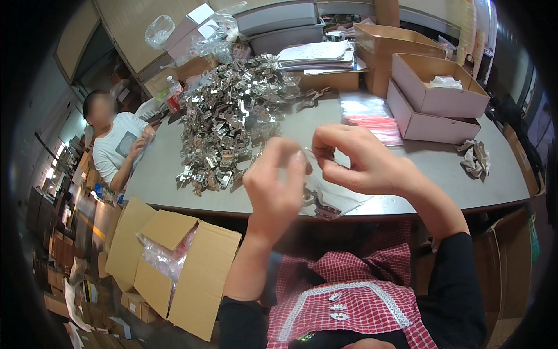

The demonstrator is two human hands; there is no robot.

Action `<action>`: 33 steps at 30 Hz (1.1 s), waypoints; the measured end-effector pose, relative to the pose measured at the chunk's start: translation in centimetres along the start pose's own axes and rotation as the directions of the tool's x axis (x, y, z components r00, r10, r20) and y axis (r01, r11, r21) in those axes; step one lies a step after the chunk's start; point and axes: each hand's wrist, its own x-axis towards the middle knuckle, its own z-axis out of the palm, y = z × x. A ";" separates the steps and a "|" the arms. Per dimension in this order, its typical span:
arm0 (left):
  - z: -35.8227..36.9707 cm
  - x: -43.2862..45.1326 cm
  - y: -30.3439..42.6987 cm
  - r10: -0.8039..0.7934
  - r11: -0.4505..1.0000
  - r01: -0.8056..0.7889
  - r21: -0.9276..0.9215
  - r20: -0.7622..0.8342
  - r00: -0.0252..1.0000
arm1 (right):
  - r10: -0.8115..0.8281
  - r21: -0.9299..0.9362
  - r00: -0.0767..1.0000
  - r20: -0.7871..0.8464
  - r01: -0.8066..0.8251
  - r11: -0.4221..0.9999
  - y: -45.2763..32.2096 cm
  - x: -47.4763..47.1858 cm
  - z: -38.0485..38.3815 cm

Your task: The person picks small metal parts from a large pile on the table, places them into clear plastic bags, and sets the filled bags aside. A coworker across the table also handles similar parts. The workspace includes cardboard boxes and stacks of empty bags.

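Both my hands are raised over the near edge of the grey table (436, 174). A clear plastic bag (351, 198) with metal hinge-like parts (324, 207) inside hangs or lies just below them. My right hand (364, 161) pinches the bag's upper edge between thumb and fingers. My left hand (279, 183) is blurred at the bag's other side, its fingers bent; its grip is not clear. Beyond my left hand spreads a big pile of shiny metal hinge parts (226, 118). A stack of clear zip bags with red strips (372, 120) lies beyond my right hand.
An open cardboard box (205, 279) with plastic bags inside stands below the table at left. Lidless pinkish boxes (440, 124) and a crumpled cloth (475, 159) are at right. Papers (314, 54) and grey bins (279, 22) stand behind. A person (117, 139) sits at the table's left end.
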 end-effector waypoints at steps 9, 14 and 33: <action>-0.7 0.9 -1.7 -0.240 0.949 0.238 -0.205 0.016 0.971 | 0.160 0.009 0.986 0.045 -0.161 0.987 1.1 -4.4 -2.1; 1.4 1.3 -3.1 -0.263 0.929 0.274 -0.249 0.077 0.962 | 0.272 0.048 0.960 0.069 -0.275 0.960 1.7 -6.2 -3.5; 8.2 -3.7 -13.2 -0.495 0.813 0.568 -0.130 0.360 0.791 | 0.322 0.158 0.160 -0.933 -0.622 0.767 -7.0 -37.1 -24.8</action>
